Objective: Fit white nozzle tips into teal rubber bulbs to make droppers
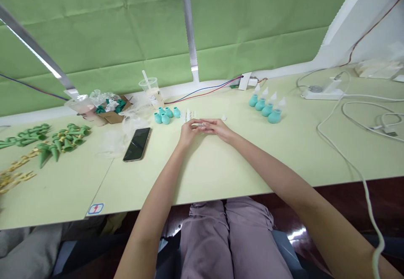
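Near the middle of the frame, over the pale yellow-green table [202, 174], left hand [189, 131] and right hand [219, 128] together, with fingertips meeting and pinching a small translucent piece [202, 124] between them; mostly hidden by the fingers, so cannot tell its exact shape. Just beyond the left hand, small whitish parts [188, 114] in a loose cluster; just beyond the right hand, a single small white part [224, 118]. Left of centre, five open-necked turquoise bulbs [165, 119] standing close together. Right of centre, in a slanting row, four turquoise bulbs with clear tips [267, 110] pointing upward. Nearer the left of the frame, a dark-screened phone [137, 145] lying flat beside crumpled clear plastic [113, 142], and behind, a cup with a straw [154, 96] and an open cardboard box [114, 117]. At the far left edge, green cone-shaped pieces [67, 145] and small yellow pieces [19, 177] in groups. In the upper right, a white power strip [323, 94] with a white cable [347, 161] curving down toward the lower right corner. Across the top, green cloth [151, 35]; at bottom centre, mauve trousers [205, 241] below the table edge.
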Available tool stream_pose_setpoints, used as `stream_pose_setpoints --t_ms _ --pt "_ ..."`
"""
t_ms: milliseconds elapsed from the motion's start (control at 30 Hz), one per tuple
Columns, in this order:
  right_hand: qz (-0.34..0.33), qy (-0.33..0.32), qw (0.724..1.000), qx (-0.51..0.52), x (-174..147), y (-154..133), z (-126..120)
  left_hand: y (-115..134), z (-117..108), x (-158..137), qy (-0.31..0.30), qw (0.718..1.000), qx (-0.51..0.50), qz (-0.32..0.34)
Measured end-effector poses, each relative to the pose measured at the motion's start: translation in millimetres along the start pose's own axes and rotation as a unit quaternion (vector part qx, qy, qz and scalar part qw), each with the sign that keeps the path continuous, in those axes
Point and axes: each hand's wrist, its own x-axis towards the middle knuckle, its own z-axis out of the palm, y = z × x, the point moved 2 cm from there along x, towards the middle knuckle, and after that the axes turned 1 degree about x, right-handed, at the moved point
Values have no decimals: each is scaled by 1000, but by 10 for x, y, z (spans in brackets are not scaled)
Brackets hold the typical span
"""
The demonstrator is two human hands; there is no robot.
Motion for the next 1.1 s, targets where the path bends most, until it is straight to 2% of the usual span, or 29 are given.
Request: stream_pose_setpoints --t_ms 100,233,433,733,933,1100 --pt "6 -18 1000 -6 -6 -6 8 45 13 -16 21 999 43 26" --pt "21 5 1000 7 -20 -53 23 95 29 -35 53 997 56 32" --pt "-10 -4 1000 4 -25 -146 52 137 16 -48 69 995 60 27" --pt "-1 -32 999 7 -25 -105 -10 111 40 -27 66 994 73 42" --pt "-48 3 998 -42 -34 -149 27 111 32 -37 69 994 66 52" --pt "-38 12 999 -37 -25 -126 47 112 32 -33 72 995 62 33"
